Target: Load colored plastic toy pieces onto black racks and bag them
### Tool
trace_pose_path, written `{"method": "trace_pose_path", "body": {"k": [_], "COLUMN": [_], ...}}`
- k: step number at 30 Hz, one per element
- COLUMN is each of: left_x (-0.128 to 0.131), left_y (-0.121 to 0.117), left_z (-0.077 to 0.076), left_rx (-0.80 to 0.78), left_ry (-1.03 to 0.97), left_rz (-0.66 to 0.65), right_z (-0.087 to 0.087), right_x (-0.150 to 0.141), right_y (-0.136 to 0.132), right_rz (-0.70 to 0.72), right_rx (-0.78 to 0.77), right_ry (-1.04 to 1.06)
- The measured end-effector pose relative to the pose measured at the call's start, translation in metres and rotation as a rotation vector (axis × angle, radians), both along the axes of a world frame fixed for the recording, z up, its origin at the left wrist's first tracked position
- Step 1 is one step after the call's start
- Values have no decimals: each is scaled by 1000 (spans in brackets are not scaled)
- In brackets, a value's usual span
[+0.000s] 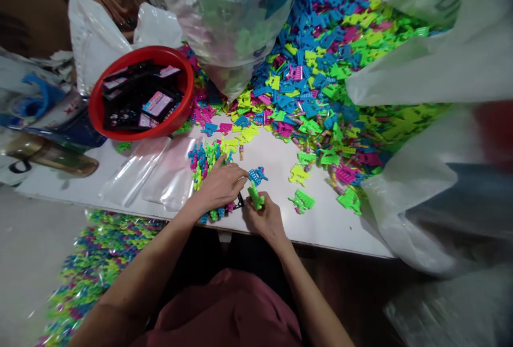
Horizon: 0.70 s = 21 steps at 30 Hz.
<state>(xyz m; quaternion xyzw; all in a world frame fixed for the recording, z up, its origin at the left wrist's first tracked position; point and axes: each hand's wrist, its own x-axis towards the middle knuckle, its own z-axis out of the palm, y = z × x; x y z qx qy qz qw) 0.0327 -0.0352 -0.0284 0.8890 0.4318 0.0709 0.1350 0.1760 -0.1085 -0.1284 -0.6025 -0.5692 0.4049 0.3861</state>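
My left hand (222,184) lies palm down with outstretched fingers over rows of small colourful plastic toys (200,161). Its fingertips come close to a blue toy piece (257,176); whether they touch it I cannot tell. Part of a black frame (239,200) shows between my hands, mostly hidden beneath the left one. My right hand (266,216) is closed round a bright green plastic toy piece (255,197), held upright near the table's front edge. To its right lie loose green (302,201) and yellow (298,175) pieces.
A red basin (186,109) of black packs stands at left, beside clear plastic bags (170,176) and a brown bottle (60,157). Mixed toy pieces (308,79) heap up behind. Large translucent sacks (425,192) bulge at right. Packed toys (100,261) cover the floor lower left.
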Motion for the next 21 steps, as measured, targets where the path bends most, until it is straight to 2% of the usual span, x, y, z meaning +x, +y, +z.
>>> {"method": "trace_pose_path", "body": {"k": [3, 10, 13, 17, 21], "left_x": [-1, -1, 0, 1, 1], "left_y": [0, -3, -3, -1, -1], "left_z": [1, 4, 3, 1, 1], "left_rx": [-11, 5, 5, 11, 10], "left_ry": [-22, 47, 65, 75, 68], "left_rz": [-1, -57, -36, -3, -4], "right_z": [-5, -13, -12, -16, -16], "right_x": [-14, -19, -19, -28, -32], "right_y": [-1, 0, -2, -7, -6], "right_rz": [-41, 86, 103, 57, 38], "right_rx": [48, 246, 211, 193, 198], "right_ry": [34, -67, -77, -106, -9]}}
